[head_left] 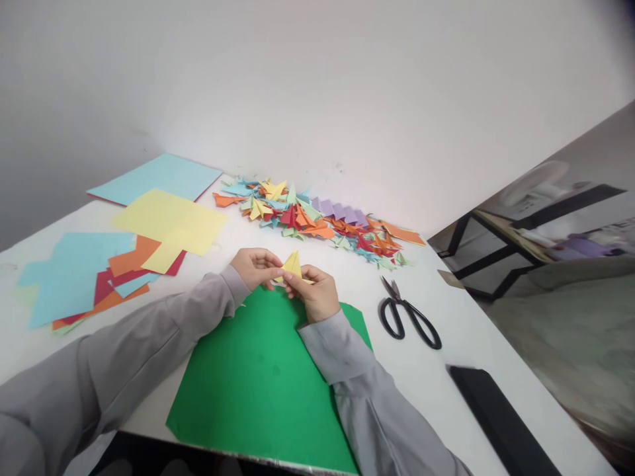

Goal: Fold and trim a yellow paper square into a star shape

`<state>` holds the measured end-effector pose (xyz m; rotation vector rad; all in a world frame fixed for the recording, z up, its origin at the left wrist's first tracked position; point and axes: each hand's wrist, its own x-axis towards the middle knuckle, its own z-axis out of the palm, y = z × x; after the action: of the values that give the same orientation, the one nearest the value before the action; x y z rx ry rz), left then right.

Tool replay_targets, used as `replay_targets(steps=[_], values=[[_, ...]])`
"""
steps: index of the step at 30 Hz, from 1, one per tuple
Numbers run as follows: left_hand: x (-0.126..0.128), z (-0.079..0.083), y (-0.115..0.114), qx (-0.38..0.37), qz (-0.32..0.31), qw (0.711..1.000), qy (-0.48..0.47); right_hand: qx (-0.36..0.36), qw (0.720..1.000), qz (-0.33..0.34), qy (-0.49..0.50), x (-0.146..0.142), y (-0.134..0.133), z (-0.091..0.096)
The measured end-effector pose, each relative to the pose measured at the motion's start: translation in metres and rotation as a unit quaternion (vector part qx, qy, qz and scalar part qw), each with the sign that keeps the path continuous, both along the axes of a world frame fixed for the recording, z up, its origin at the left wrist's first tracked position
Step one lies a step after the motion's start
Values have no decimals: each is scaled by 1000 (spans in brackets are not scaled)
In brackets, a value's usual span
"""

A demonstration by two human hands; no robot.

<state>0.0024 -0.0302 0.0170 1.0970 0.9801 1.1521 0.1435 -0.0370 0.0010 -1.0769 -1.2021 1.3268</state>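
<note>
Between my two hands is a small yellow folded paper plane [292, 264], its pointed tip facing away from me. My left hand [256, 266] pinches its left side between thumb and fingers. On the other side, my right hand [316, 289] grips it with the thumb pressed on the near part. Both hands are above the far edge of a green sheet [262, 370] on the white table. Fingers cover part of the plane's lower folds.
Many small folded paper planes [297, 215] lie in a long heap by the wall. Black-handled scissors [407, 314] rest at the right, with a black flat bar [501, 416] nearer me. Loose coloured papers [84, 271], a yellow sheet [171, 218] and a light-blue sheet [156, 178] lie leftward.
</note>
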Motion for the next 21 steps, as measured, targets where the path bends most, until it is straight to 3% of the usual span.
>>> replay_targets(steps=[9,16,21], values=[[2,-3,2,-45,7,998,-37,-30,997,27,59,-1,-1,4],[2,-1,0,-39,26,999,-23,3,1000,23,-1,-1,-1,2],[1,0,2,-87,-5,995,-43,31,999,22,-18,1,-1,3]])
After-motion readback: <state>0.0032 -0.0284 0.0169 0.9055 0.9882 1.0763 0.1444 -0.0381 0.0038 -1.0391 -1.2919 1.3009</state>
